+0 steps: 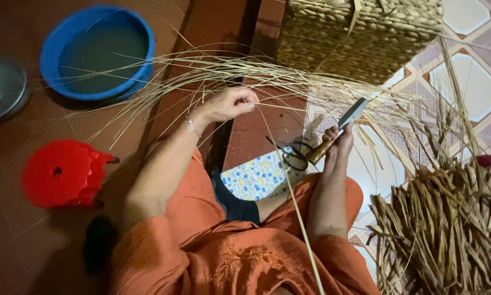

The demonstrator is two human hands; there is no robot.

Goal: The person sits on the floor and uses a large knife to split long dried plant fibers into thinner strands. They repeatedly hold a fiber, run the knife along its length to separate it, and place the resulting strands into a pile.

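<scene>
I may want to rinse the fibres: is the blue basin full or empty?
Holds water: the blue basin shows a dull greenish surface partway below its rim. Depth cannot be told.

A dark red floor (38,246) carries a blue basin (97,52) and red stool (65,173) left of the hands, dried reeds (447,229) to their right.
</scene>
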